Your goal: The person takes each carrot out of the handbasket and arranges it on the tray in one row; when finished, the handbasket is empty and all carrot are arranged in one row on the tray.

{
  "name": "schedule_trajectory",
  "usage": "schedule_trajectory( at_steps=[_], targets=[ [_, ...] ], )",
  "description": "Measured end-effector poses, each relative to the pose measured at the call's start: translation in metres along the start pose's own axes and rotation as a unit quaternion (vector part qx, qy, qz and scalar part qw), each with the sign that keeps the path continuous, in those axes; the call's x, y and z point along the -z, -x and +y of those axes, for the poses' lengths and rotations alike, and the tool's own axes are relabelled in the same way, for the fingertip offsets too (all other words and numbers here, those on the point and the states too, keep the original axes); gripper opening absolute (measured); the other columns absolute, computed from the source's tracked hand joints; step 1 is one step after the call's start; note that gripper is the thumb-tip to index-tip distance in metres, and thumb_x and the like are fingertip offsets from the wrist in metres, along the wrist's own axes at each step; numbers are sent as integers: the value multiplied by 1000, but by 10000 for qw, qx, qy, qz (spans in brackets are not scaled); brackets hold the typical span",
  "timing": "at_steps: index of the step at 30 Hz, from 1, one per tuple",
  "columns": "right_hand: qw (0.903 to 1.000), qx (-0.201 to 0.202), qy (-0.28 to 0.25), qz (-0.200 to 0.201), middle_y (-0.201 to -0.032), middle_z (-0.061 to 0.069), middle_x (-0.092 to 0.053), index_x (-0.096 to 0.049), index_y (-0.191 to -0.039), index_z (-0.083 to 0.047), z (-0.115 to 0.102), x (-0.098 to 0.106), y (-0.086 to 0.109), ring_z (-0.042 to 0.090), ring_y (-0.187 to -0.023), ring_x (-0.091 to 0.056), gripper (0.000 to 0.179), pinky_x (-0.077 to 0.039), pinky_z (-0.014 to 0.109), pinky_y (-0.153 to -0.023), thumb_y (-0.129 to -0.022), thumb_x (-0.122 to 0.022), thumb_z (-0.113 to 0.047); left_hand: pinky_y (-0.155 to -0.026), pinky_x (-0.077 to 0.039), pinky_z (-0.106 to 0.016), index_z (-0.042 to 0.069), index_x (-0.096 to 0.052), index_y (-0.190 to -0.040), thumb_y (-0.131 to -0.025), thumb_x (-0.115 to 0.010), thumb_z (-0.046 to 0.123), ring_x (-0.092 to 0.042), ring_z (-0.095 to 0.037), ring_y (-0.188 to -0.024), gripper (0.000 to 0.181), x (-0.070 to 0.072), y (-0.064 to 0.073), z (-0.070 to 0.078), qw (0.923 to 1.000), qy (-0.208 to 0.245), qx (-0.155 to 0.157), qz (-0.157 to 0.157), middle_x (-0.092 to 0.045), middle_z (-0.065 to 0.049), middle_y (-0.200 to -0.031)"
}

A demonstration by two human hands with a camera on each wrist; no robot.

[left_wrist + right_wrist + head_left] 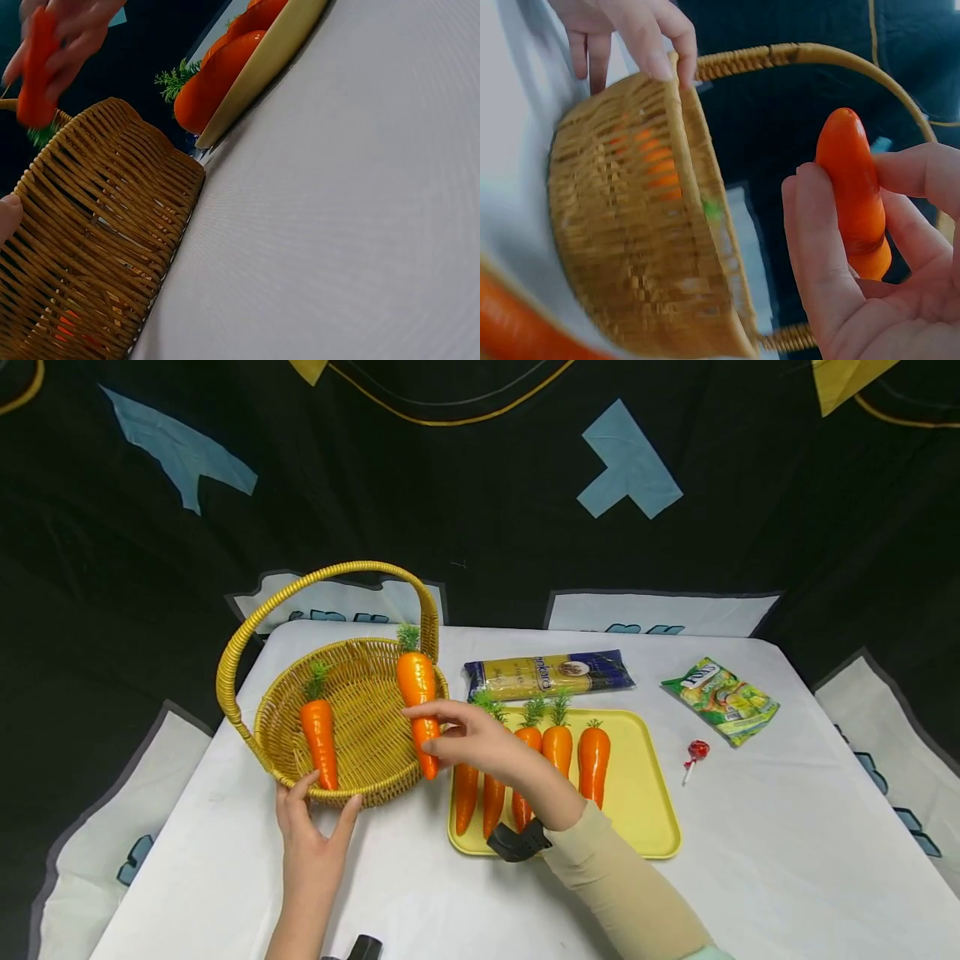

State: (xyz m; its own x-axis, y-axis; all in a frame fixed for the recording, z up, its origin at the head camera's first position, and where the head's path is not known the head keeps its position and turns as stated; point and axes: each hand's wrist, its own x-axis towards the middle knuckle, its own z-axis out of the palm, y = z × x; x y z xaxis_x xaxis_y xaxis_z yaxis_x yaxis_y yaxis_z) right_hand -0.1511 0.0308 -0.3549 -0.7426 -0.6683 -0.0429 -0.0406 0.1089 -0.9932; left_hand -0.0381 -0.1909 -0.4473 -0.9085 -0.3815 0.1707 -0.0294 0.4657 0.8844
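Observation:
My right hand [480,739] pinches an orange carrot [417,677] between thumb and fingers, its green top pointing away from me. The carrot is over the right side of a yellow wicker basket [367,714]. At the near rim, my left hand [309,831] grips the basket; the right wrist view shows its fingers [656,64] hooked over the edge. Inside the basket's left part lies another carrot [320,739] with a leafy top. Several more carrots [594,760] lie side by side on a yellow tray [641,827], partly hidden behind my right forearm.
The basket's tall handle [330,575] arches over it. Behind the tray lies a pasta packet [547,675]. To the right are a green packet [722,700] and a red lollipop [697,752]. A dark cloth with blue shapes hangs behind the white table [787,843].

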Motion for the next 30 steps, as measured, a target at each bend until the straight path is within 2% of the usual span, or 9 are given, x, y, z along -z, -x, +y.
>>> schedule_trajectory(
  at_steps=[3,6,10,14,17,22,30],
  targets=[
    [10000,4,-58,75,-133,8,-51,-56,-136,-18,4,11,21,25,-89,-63,44,-54,43,-80,-93,-60,-8,-110,-21,-57,10,-30,-141,-90,-70,27,-10,-37,-142,67,0,0,0,10000,-16,33,-31,4,-14,-158],
    [9997,-37,54,250,-117,12,-57,-55,-137,-15,8,19,42,25,-79,-60,45,-53,38,-72,-93,-60,-6,-110,-20,-58,10,-30,-141,-89,-71,25,-8,-37,-143,68,1,0,0,10000,-21,20,-26,4,-14,-158],
    [9966,-178,407,692,-108,9,-59,-56,-136,-18,14,27,69,26,-75,-53,44,-47,35,-64,-93,-62,-9,-111,-19,-57,9,-29,-142,-89,-71,23,-7,-36,-143,68,1,0,0,10000,14,-5,-35,3,-14,-158],
    [9904,-300,614,1205,-122,8,-57,-55,-137,-18,21,36,96,28,-84,-55,46,-50,38,-68,-92,-65,-14,-111,-18,-57,9,-30,-142,-89,-71,23,-8,-35,-143,68,0,-1,1,10000,51,7,-52,3,-14,-158],
    [9841,-326,752,1576,-128,9,-54,-53,-138,-18,30,45,115,29,-86,-55,47,-51,37,-70,-93,-65,-13,-111,-18,-56,9,-29,-142,-89,-71,24,-8,-35,-143,69,-1,-1,1,10000,47,33,-71,3,-13,-158],
    [9694,-430,969,2215,-129,12,-53,-53,-138,-15,43,56,144,30,-86,-56,49,-53,35,-70,-92,-65,-9,-111,-19,-56,9,-29,-142,-90,-70,26,-8,-36,-143,69,0,-1,2,9999,37,38,-85,5,-13,-158],
    [9466,-1039,938,2905,-135,16,-49,-53,-138,-15,62,58,173,27,-88,-58,51,-54,32,-67,-90,-66,-4,-111,-20,-56,8,-30,-142,-90,-70,21,-6,-33,-143,68,-1,-1,0,9999,133,-37,-32,6,-12,-158]
  ],
)
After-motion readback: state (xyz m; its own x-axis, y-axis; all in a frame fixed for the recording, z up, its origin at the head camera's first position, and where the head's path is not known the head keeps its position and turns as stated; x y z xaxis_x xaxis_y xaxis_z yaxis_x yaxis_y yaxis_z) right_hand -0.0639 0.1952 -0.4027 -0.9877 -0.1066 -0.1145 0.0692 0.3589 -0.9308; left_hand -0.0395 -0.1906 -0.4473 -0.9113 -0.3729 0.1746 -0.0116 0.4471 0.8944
